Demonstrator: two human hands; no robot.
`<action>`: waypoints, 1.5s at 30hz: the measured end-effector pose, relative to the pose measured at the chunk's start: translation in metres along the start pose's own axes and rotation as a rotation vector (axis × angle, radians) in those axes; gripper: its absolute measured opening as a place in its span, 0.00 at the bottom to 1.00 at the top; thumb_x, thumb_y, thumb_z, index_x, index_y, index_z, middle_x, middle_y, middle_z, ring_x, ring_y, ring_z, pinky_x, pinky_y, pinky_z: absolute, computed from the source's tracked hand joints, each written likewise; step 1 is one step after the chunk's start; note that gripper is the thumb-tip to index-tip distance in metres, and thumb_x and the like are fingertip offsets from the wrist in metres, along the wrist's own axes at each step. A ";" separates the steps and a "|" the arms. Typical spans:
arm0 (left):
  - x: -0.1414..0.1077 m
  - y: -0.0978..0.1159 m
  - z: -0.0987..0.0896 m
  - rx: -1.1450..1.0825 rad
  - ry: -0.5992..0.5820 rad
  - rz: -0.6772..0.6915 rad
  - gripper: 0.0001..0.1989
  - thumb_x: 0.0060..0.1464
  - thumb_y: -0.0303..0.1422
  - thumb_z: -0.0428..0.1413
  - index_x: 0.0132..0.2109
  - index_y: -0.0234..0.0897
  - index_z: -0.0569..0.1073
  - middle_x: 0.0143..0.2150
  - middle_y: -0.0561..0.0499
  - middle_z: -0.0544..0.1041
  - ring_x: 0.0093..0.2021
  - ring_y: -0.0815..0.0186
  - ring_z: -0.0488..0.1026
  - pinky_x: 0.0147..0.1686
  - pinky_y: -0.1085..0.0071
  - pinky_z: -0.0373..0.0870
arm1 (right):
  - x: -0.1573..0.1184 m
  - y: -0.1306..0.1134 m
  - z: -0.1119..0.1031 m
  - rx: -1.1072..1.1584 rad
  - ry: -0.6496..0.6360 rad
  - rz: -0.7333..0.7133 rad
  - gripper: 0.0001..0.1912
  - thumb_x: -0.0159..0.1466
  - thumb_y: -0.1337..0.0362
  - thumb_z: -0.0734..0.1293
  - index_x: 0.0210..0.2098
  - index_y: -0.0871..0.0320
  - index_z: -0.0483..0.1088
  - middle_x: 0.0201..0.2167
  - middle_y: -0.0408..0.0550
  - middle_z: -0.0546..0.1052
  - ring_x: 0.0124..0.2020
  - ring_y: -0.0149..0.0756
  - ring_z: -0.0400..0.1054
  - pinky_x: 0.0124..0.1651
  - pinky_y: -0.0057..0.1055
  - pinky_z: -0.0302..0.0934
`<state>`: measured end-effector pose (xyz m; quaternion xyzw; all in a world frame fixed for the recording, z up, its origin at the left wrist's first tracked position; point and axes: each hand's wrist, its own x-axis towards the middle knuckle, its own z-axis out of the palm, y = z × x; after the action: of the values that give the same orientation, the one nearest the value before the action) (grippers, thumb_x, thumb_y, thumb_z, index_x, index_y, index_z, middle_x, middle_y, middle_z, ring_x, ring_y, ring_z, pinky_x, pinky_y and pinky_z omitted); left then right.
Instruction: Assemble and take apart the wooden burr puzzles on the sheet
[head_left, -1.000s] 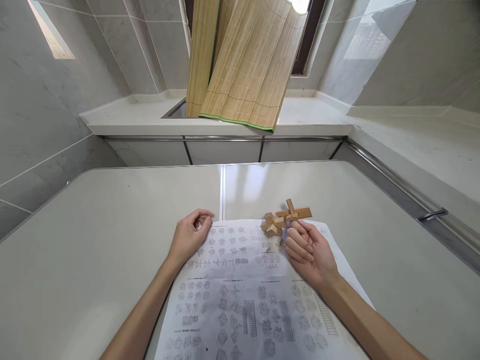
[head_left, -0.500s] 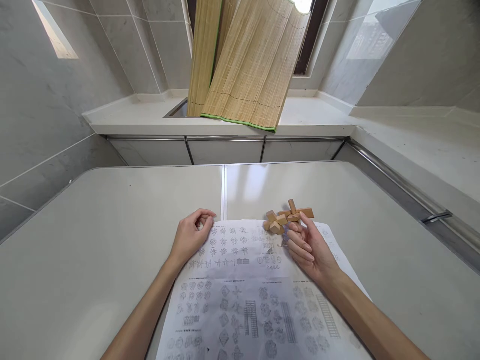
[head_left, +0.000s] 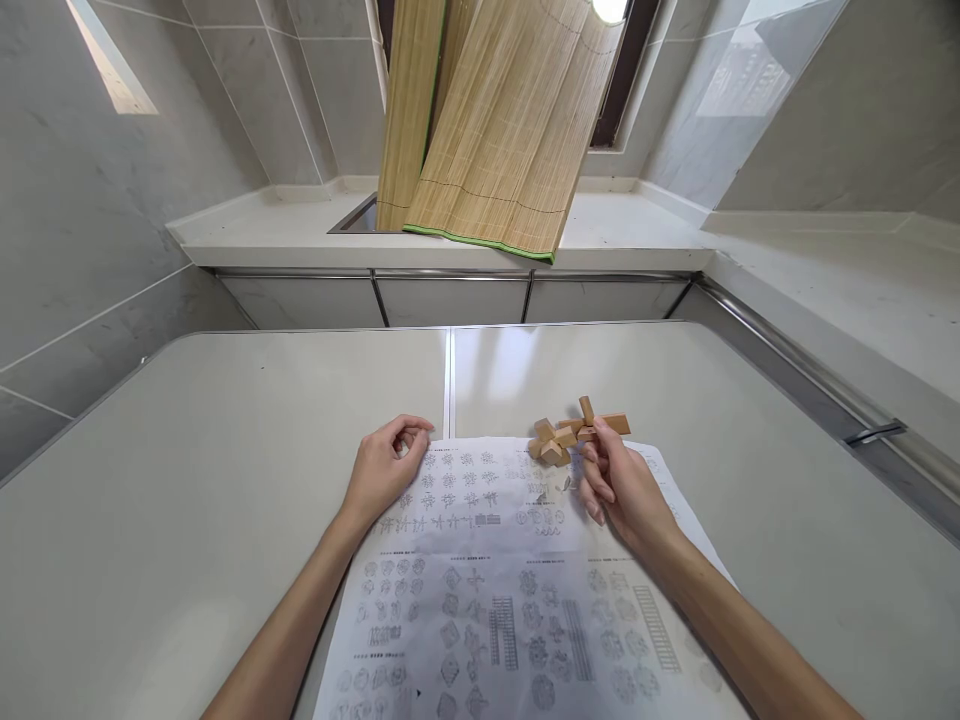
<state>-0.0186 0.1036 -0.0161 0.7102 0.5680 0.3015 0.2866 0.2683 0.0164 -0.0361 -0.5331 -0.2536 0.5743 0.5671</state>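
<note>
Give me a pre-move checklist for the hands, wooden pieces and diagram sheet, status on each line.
1. Right hand at the peg-topped wooden piece: ok, a fingertip meets it in view.
2. Grip firm: cannot tell, the contact is partly hidden.
3. Left hand free: ok, no wooden part visible in it.
4. Chunky wooden burr puzzle separate from the peg-topped wooden piece: cannot tell, they adjoin in view.
5. Diagram sheet fully uncovered: not ok, the right hand and forearm hide part of its right side.
</note>
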 end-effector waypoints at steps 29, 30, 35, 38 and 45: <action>-0.033 0.037 0.002 -0.342 -0.311 0.172 0.31 0.55 0.57 0.58 0.59 0.43 0.72 0.58 0.42 0.75 0.53 0.53 0.73 0.53 0.56 0.72 | -0.043 0.020 0.027 -0.818 -0.379 -0.919 0.13 0.72 0.70 0.55 0.35 0.54 0.67 0.27 0.44 0.73 0.20 0.30 0.63 0.24 0.27 0.57; -0.038 0.040 0.004 -0.436 -0.410 0.204 0.38 0.51 0.60 0.60 0.62 0.44 0.70 0.61 0.41 0.73 0.56 0.49 0.72 0.55 0.54 0.71 | -0.045 0.020 0.029 -0.842 -0.407 -0.963 0.12 0.71 0.71 0.55 0.35 0.54 0.67 0.28 0.44 0.73 0.21 0.30 0.63 0.26 0.27 0.57; -0.055 0.048 0.012 -0.698 -0.681 0.269 0.55 0.34 0.56 0.72 0.68 0.48 0.63 0.67 0.40 0.68 0.67 0.41 0.64 0.64 0.46 0.63 | -0.051 0.026 0.035 -1.005 -0.508 -1.061 0.12 0.69 0.72 0.56 0.30 0.55 0.61 0.21 0.38 0.66 0.18 0.28 0.53 0.23 0.28 0.46; -0.057 0.047 0.015 -0.747 -0.735 0.274 0.55 0.34 0.51 0.74 0.68 0.47 0.63 0.62 0.39 0.72 0.62 0.41 0.70 0.61 0.45 0.68 | -0.051 0.032 0.035 -1.024 -0.560 -1.054 0.12 0.70 0.71 0.56 0.29 0.55 0.59 0.19 0.35 0.63 0.17 0.27 0.47 0.24 0.29 0.42; -0.058 0.042 0.022 -0.769 -0.660 0.323 0.49 0.35 0.45 0.75 0.64 0.46 0.67 0.54 0.43 0.75 0.54 0.46 0.75 0.56 0.49 0.72 | -0.049 0.035 0.034 -0.994 -0.612 -0.980 0.12 0.70 0.72 0.56 0.30 0.55 0.57 0.21 0.35 0.61 0.19 0.26 0.46 0.25 0.28 0.41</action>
<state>0.0144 0.0370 -0.0048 0.6894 0.1792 0.2887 0.6397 0.2144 -0.0262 -0.0414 -0.3694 -0.8359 0.1971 0.3548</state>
